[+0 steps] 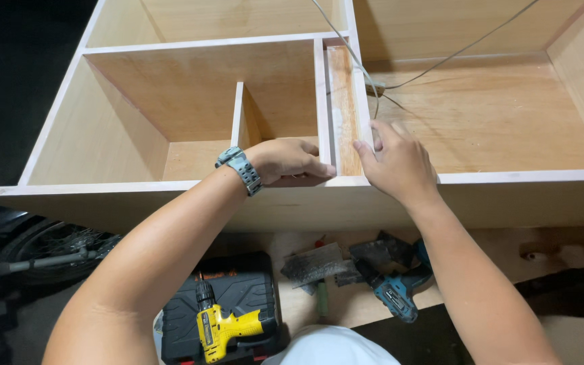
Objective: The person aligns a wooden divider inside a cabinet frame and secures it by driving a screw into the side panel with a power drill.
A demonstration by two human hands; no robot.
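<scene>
A pale plywood cabinet carcass (508, 177) with several compartments lies on its back in front of me. My left hand (290, 162), with a grey watch on the wrist, presses against the left face of a thin upright divider panel (322, 94) near the front rail. My right hand (397, 162) grips the other divider panel (358, 101) from the right side, fingers curled over its edge. Between the two panels runs a narrow slot with a darker wood bottom (343, 108). Neither hand holds a tool.
A thin grey cable (441, 64) runs across the right compartment. Below the cabinet lie a yellow cordless drill (223, 328) on a black tool case (238, 287), a teal cordless drill (395, 292) and dark cloth scraps. A wheel (55, 247) shows at the left.
</scene>
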